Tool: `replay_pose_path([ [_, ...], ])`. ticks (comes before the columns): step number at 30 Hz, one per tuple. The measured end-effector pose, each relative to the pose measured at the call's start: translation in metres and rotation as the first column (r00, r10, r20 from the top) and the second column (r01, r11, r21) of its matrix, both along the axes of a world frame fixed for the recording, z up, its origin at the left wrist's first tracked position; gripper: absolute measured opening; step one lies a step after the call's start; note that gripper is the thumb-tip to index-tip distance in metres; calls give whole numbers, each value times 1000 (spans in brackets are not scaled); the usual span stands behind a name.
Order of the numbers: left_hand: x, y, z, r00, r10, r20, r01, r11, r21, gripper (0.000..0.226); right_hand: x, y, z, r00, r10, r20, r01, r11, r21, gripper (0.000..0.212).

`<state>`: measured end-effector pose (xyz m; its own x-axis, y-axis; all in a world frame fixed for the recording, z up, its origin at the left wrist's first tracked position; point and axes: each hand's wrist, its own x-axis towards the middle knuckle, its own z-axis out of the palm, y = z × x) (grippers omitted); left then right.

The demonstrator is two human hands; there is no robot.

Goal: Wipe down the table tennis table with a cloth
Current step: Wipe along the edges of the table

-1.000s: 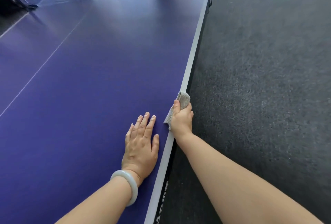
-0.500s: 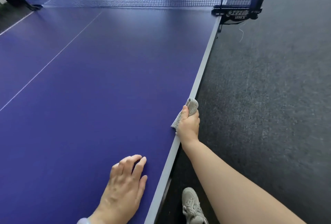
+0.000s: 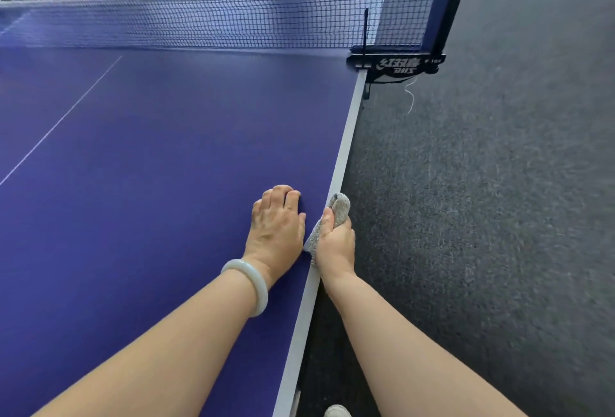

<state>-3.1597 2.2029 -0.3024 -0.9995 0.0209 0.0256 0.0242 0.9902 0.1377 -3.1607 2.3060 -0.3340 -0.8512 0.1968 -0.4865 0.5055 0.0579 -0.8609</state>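
Note:
The blue table tennis table fills the left of the head view, its white right edge running from bottom centre up to the net clamp. My right hand grips a folded grey cloth wrapped over that side edge, thumb on top. My left hand rests palm down on the blue surface just left of the cloth, fingers bent at the tips, a pale bangle on the wrist.
The net spans the table ahead, held by a dark clamp and post at the right edge. Dark grey carpet lies to the right. A shoe tip shows at the bottom.
Both hands have moved forward along the right edge toward the net. My left hand came up beside the cloth hand, and the net is now much closer.

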Motion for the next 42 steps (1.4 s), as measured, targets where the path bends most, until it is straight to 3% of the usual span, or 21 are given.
replay_pose_path([
  [5,-80,16,-1,998,-22,61,26,998,-64,57,-53,6,-2,1000,15,-24,-15,1000,2,56],
  [11,-165,37,-17,988,62,144,-52,996,-73,55,-155,25,-2,996,82,-32,-82,997,9,59],
  [16,-173,38,-26,992,115,51,-114,993,-16,58,-276,39,0,994,113,10,-113,993,32,58],
  [20,-172,39,-21,989,133,65,-134,991,8,58,-345,49,8,994,76,81,-68,993,-92,57],
  [23,-171,41,-19,987,139,83,-141,990,19,59,-344,51,15,985,122,126,-104,985,-138,58],
  [27,-171,39,-18,985,140,99,-142,990,8,59,-286,82,29,911,403,91,-390,911,-133,51],
  [30,-170,41,-15,982,159,101,-162,986,23,59,-249,127,44,820,569,61,-516,780,-354,28],
  [32,-170,42,-13,981,163,103,-167,985,36,60,-239,160,57,827,559,56,-475,749,-463,20],
  [36,-172,49,-5,976,175,131,-182,982,42,61,-242,220,84,897,425,125,-311,805,-505,25],
  [42,-184,71,15,920,340,194,-360,929,83,48,-271,298,116,905,413,105,-361,873,-327,24],
])
